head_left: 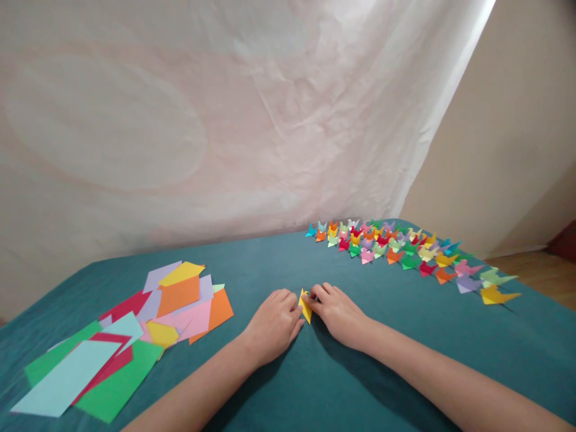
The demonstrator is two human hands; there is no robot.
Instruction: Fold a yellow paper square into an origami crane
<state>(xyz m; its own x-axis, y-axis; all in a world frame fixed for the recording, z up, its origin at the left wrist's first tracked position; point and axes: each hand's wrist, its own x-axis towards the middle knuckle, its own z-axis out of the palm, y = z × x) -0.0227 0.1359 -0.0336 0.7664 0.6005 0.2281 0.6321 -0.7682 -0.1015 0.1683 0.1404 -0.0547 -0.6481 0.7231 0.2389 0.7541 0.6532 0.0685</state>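
Observation:
A small folded piece of yellow paper (305,305) stands on the teal tablecloth (315,384) between my two hands. My left hand (273,324) rests on the cloth with its fingers curled, pinching the paper's left side. My right hand (338,313) presses its closed fingertips against the paper's right side. Most of the paper is hidden by my fingers.
Loose coloured paper sheets (135,333) lie scattered at the left. Several rows of small folded paper cranes (405,249) in many colours fill the far right of the table. A white draped sheet (225,120) hangs behind; the table edge and wooden floor (535,270) lie right.

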